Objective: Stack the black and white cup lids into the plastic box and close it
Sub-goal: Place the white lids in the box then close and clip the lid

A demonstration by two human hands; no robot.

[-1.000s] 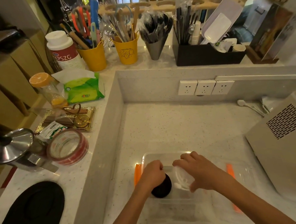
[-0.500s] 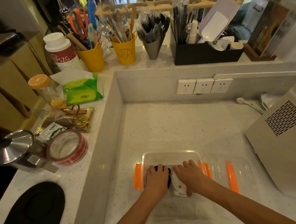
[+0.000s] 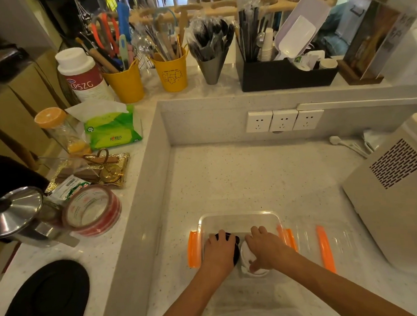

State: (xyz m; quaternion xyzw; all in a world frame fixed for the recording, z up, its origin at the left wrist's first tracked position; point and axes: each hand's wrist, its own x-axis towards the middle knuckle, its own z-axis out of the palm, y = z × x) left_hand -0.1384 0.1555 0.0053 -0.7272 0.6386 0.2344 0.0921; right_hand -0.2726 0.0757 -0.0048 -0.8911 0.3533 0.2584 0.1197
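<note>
A clear plastic box (image 3: 238, 216) with orange side clips (image 3: 193, 249) sits on the lower counter near its front. Both hands reach down inside it. My left hand (image 3: 219, 252) covers a stack of black cup lids (image 3: 235, 241) in the box's left half. My right hand (image 3: 267, 248) presses on a stack of white cup lids (image 3: 246, 256) beside the black ones. The box's clear cover (image 3: 331, 240), with an orange clip (image 3: 325, 248), lies flat on the counter just right of the box.
A beige appliance (image 3: 400, 193) stands at the right. Wall sockets (image 3: 283, 120) sit on the back ledge. On the raised left counter are a tape roll (image 3: 92, 210), a steel pot lid (image 3: 13, 211), a black pad (image 3: 47, 302) and a tissue pack (image 3: 112, 127).
Both hands have lowered the black and white lid stacks from above the box down into it. The view has shifted, so the box sits further from me.
</note>
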